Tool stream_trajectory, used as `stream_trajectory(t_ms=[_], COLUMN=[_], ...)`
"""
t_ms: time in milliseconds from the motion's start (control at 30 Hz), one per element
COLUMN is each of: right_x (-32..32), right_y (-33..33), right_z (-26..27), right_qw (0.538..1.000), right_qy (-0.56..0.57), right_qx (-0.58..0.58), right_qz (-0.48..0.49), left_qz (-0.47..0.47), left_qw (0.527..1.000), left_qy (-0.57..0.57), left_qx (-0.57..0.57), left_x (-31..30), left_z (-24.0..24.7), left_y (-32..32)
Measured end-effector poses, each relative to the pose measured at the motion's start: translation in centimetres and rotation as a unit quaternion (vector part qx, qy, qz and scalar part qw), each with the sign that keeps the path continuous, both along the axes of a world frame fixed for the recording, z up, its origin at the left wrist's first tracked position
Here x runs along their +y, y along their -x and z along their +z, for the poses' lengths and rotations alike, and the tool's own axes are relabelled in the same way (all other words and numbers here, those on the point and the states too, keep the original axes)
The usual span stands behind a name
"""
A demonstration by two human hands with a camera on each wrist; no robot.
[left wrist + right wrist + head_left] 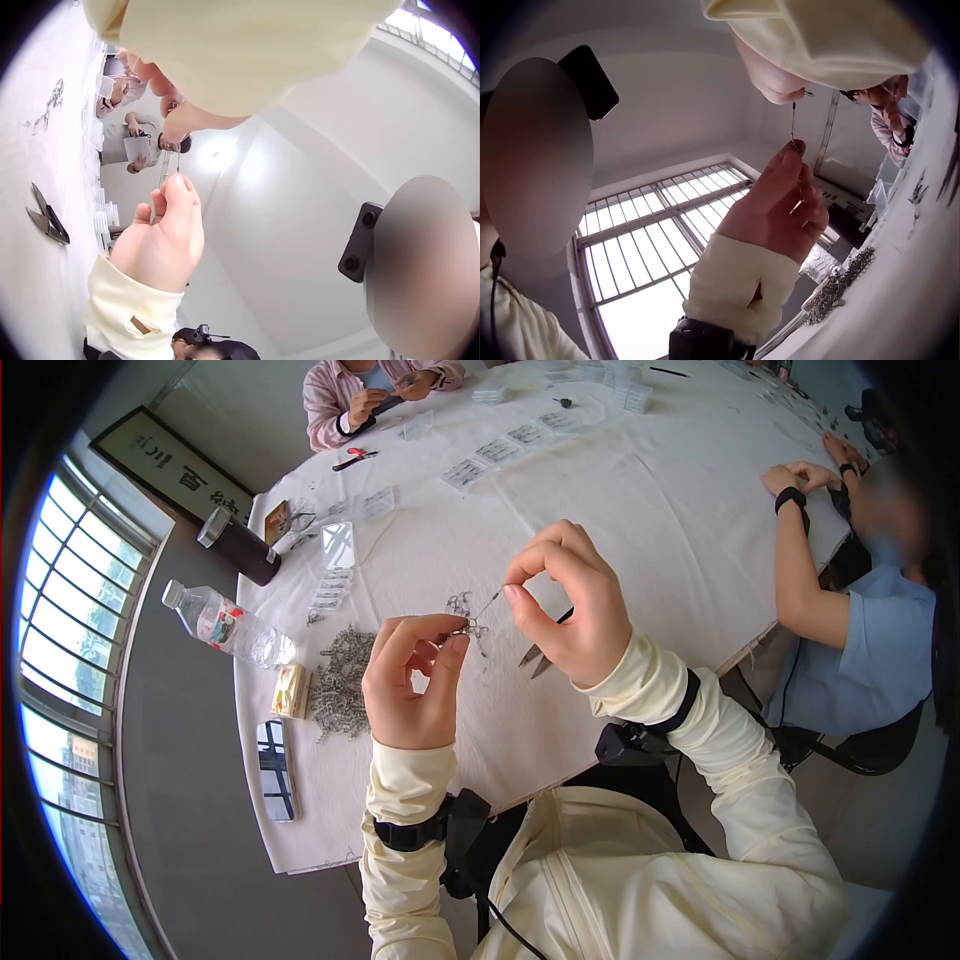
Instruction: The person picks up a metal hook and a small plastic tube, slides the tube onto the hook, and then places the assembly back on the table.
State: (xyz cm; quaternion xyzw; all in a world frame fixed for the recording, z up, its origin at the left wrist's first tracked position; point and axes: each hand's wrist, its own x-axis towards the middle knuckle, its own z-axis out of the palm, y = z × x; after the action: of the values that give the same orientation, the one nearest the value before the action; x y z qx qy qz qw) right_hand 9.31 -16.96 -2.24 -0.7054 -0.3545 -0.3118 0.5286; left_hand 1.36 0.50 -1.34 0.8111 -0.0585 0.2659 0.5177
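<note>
My left hand (415, 680) pinches a small bit of metal between thumb and forefinger, above the white cloth. From it a thin wire-like metal piece (488, 603) runs up to my right hand (580, 605), whose thumb and forefinger pinch its other end. In the right wrist view the metal piece (793, 118) spans the gap between the two hands. A few loose metal pieces (458, 602) lie on the cloth beyond my left fingertips. Beside that hand spreads a heap of small grey metal pieces (342, 685). Dark-handled scissors (49, 214) lie partly behind my right hand in the head view.
Left of the heap are a small packet (291, 691), a phone (277, 770), a plastic bottle (228, 625) and a dark flask (240, 546). Clear boxes (497, 451) and red-handled pliers (355, 458) lie farther back. Other people sit around the table (690, 560).
</note>
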Motion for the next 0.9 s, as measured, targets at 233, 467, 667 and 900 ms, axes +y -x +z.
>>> stream_trajectory(t_ms=[233,467,667,900], right_x=[-0.3,-0.1,0.4,0.2], right_y=[-0.2,0.0,-0.1,0.1], right_z=[-0.2,0.2,-0.8,-0.2], right_qw=[0.989,0.962,0.978,0.987], right_qy=[0.038,-0.025,0.072,0.064], right_qx=[0.115,0.202,0.121,0.09], right_qz=[0.085,0.182,0.156,0.116], left_qz=[0.005,0.003,-0.019,-0.013], left_qw=[0.999,0.999,0.999,0.997], left_qy=[0.018,0.031,0.023,0.03], left_qx=[0.026,0.027,0.03,0.063], left_x=[0.4,0.4,0.2,0.2], left_z=[-0.4,-0.8,-0.9,-0.5], left_y=[0.0,-0.3,-0.2,0.2])
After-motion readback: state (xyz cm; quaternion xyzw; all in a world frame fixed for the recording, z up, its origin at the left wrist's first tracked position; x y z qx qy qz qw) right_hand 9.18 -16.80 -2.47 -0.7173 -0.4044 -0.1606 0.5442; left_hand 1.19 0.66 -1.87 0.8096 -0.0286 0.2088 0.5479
